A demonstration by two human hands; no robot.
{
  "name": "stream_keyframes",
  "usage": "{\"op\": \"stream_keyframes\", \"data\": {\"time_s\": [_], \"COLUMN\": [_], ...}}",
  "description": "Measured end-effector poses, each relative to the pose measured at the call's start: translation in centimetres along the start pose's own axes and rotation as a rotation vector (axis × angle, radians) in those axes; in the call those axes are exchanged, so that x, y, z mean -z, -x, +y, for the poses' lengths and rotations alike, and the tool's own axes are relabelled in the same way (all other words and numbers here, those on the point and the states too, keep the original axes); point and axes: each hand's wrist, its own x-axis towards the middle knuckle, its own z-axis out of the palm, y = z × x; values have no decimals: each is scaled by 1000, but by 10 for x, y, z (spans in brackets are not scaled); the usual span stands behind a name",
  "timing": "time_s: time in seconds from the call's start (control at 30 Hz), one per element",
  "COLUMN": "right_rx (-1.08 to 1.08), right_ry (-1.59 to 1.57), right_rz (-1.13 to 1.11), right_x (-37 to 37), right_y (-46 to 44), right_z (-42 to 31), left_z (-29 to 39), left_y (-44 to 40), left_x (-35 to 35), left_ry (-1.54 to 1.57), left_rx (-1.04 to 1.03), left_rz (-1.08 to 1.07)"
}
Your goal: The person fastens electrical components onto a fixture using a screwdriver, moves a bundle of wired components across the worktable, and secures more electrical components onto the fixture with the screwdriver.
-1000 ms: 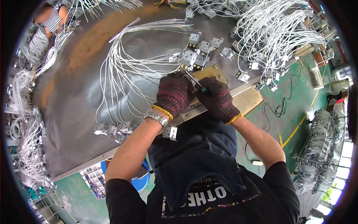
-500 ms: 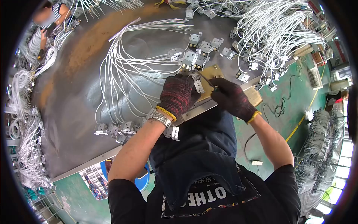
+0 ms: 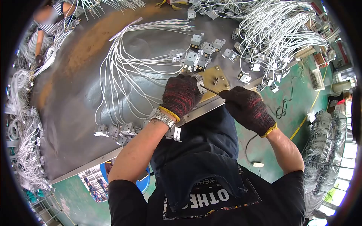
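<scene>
My left hand (image 3: 181,95), in a dark red-flecked knit glove, is closed around a small metal bracket (image 3: 200,83) at the table edge. Part of that bracket is hidden by the fingers. My right hand (image 3: 249,107), gloved alike, grips a thin dark screwdriver (image 3: 212,90), its handle covered by the glove. The tip reaches the bracket beside my left fingers; whether it touches cannot be made out. Just behind lies a brass-coloured plate (image 3: 215,74) with bolts. White wires (image 3: 113,60) fan across the table toward a cluster of metal brackets (image 3: 192,57) beyond my left hand.
More brackets (image 3: 127,129) lie along the near edge of the metal table (image 3: 71,124). A large heap of white wires (image 3: 279,26) covers the back right. At far left, another person (image 3: 52,24) is beside hanging wire bundles. A blue bin (image 3: 143,185) stands below the table.
My right hand has moved down and right, and the screwdriver now lies flatter with its tip lower, at the bracket. My left hand stays almost in place. The other person's arm has shifted.
</scene>
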Motion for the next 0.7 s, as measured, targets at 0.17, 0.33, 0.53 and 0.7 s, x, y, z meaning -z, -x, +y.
{"op": "stream_keyframes", "data": {"time_s": [0.17,0.33,0.53,0.7], "right_rx": [-28,-7,-52,-76], "right_ry": [42,32,-94,-68], "right_rz": [2,70,6,30], "right_x": [-2,-17,-14,-19], "right_y": [0,0,2,2], "right_z": [-6,-3,5,5], "left_z": [-2,1,2,2], "left_y": [0,-2,-3,-4], "left_x": [-4,-3,-4,-4], "left_ry": [-25,-114,-93,-88], "left_rx": [-25,27,1,5], "left_rz": [31,-39,0,-13]}}
